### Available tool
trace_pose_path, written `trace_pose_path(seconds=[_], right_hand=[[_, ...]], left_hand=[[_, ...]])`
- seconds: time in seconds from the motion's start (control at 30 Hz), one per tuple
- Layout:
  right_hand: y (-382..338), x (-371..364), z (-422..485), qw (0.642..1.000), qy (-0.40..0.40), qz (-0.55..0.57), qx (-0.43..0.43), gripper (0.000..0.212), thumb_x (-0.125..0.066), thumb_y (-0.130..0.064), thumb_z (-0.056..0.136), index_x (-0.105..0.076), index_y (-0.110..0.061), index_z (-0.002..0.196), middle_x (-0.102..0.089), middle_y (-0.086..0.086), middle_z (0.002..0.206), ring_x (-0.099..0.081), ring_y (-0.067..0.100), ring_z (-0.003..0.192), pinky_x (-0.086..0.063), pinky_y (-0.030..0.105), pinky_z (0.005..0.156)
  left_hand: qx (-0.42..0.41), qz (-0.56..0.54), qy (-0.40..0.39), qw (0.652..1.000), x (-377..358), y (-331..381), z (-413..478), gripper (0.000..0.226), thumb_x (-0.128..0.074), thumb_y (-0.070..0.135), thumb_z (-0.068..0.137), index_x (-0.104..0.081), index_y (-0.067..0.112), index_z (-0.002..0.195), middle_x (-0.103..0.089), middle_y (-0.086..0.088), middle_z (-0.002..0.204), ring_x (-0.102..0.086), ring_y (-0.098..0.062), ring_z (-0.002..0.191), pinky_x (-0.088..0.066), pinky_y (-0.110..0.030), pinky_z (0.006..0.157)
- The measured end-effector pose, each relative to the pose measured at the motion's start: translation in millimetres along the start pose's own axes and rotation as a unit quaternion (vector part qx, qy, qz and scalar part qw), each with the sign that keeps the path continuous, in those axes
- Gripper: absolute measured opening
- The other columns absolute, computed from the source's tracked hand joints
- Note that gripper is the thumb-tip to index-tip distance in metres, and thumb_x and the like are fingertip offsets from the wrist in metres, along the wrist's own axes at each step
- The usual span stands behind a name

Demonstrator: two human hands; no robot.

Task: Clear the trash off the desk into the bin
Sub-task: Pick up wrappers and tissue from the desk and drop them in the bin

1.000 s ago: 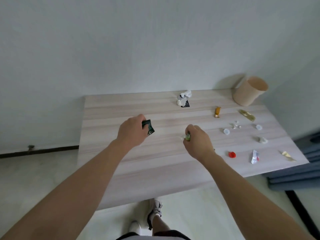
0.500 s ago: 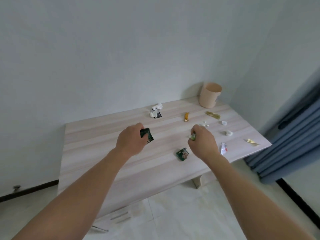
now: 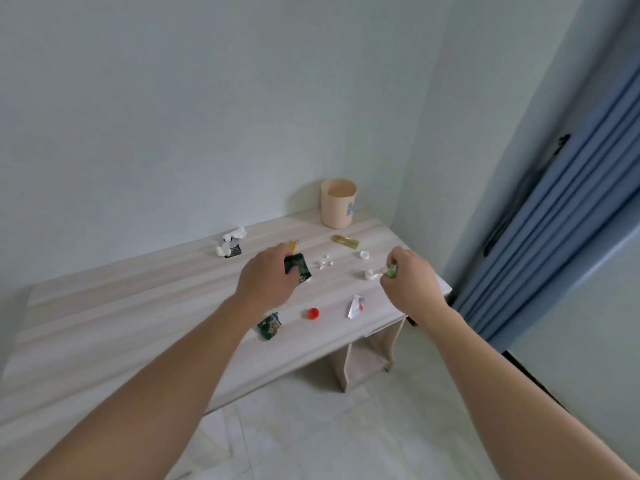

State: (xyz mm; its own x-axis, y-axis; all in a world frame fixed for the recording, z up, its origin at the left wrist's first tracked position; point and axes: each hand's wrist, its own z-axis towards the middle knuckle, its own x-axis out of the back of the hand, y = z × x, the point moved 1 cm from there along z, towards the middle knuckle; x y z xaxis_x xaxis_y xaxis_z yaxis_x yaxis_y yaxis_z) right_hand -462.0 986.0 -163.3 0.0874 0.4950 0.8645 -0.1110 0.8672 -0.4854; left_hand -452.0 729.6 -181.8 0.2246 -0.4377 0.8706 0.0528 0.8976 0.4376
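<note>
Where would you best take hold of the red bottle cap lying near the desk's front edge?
Pinch the red bottle cap across its round rim, coming straight down from above: it lies flat and low on the desk, apart from other scraps, leaving nothing else to grip.

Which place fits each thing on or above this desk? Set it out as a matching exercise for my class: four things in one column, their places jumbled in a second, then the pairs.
Things:
1. bin
2. red bottle cap
3. dark green packet
4. white tissue wad

Places:
A. held in the left hand
B. far corner of the desk
C. near the desk's front edge
D. beside the back wall, left of the bin

Pairs: 1-B, 2-C, 3-A, 4-D
</note>
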Motion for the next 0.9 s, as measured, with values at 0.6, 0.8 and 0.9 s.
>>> trace_pose_path(seconds=[0.6,0.8,0.9], right_hand=[[80.3,-4.8,203.0,0.998,-0.018,-0.054,-0.010,0.011,-0.055,-0.009,0.082,-0.046,-0.015,0.083,-0.048,-0.002,0.077,-0.041,0.014,0.063,-0.026,0.025,0.050],[93.1,-12.2,269.2,0.999,-0.023,-0.042,-0.002,0.013,-0.058,-0.012,0.083,-0.046,-0.017,0.083,-0.051,0.000,0.080,-0.046,0.020,0.069,-0.028,0.026,0.049],[100.9,-18.1,304.0,0.999,-0.019,-0.036,0.016,0.015,-0.061,-0.012,0.081,-0.047,-0.017,0.082,-0.052,0.001,0.080,-0.047,0.023,0.069,-0.029,0.026,0.049]], left_hand=[[0.029,-0.053,0.012,0.998,-89.2,21.2,198.8,0.009,-0.055,0.023,0.086,-0.055,0.017,0.093,-0.062,0.000,0.087,-0.054,-0.022,0.074,-0.041,-0.032,0.059],[0.041,-0.051,0.003,0.998,-99.6,19.5,258.1,0.009,-0.055,0.026,0.086,-0.055,0.019,0.091,-0.062,0.001,0.083,-0.056,-0.021,0.071,-0.045,-0.033,0.058],[0.049,-0.046,0.009,0.998,-105.0,20.7,280.6,0.008,-0.056,0.026,0.086,-0.054,0.018,0.088,-0.060,0.001,0.082,-0.055,-0.020,0.070,-0.040,-0.032,0.056]])
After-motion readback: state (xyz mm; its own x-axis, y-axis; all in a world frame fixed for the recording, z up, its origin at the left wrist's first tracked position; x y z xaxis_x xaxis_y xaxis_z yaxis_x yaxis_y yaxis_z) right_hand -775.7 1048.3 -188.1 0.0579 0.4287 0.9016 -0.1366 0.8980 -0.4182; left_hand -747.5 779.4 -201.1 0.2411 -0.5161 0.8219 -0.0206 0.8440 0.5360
